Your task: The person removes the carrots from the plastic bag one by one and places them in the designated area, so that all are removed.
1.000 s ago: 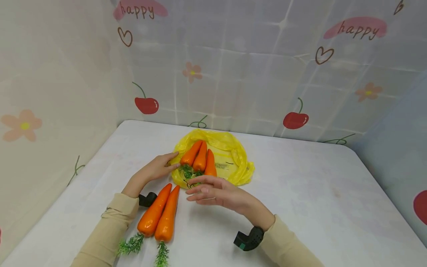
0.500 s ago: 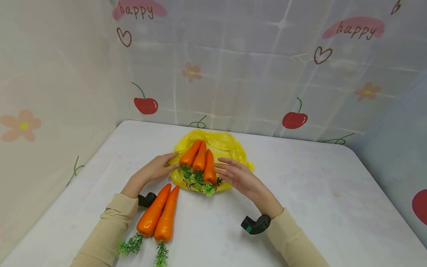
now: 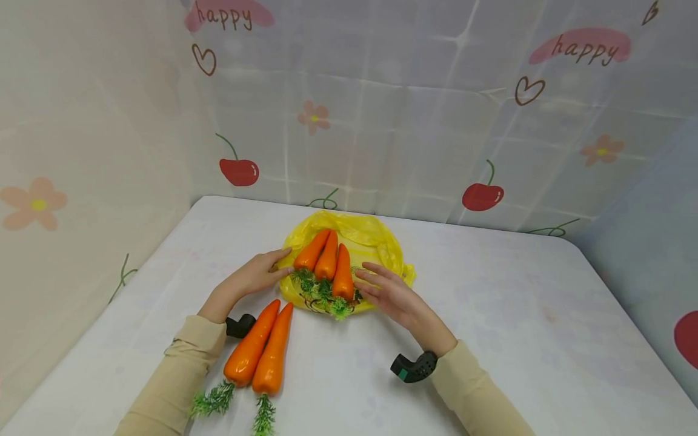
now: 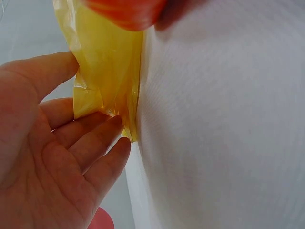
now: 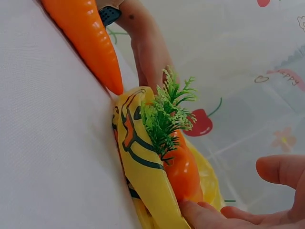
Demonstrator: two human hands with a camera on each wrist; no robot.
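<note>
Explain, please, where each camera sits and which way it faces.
Head: on the head, facing forward and down at carrots, yellow plastic bag; both arms show.
Left wrist: on that wrist, facing the bag's side; left grip shows.
Right wrist: on that wrist, facing carrot greens; right grip shows, left grip beyond.
Both wrist views share the bag.

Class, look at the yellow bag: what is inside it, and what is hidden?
Three orange carrots with green tops lie in the yellow bag. The part beneath them is covered and cannot be seen.
</note>
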